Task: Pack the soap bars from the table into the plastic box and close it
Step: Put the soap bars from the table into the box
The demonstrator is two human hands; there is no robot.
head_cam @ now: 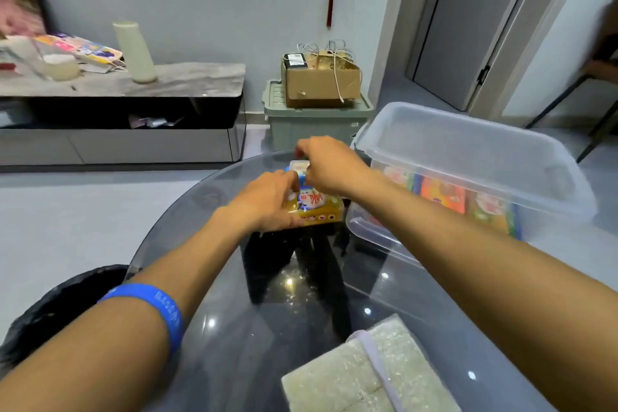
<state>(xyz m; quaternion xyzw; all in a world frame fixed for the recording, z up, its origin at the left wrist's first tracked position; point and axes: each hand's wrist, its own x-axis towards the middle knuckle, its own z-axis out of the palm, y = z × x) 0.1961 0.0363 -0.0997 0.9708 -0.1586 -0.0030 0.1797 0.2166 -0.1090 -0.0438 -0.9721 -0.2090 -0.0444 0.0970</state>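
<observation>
Left hand point(267, 201) fingers clamp the yellow soap bar point(316, 207) on the glass surface point(234, 328); right hand point(329, 165) fingers pinch a smaller bar point(298, 166) just beyond. Plastic box point(374, 234) sits right of the fingers, lid point(468, 157) propped. Lift both level, slot beside the packed bars.

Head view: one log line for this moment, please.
left hand: on soap bars | right hand: gripping top bar | plastic box: partly filled, lid propped open | table: glass
</observation>
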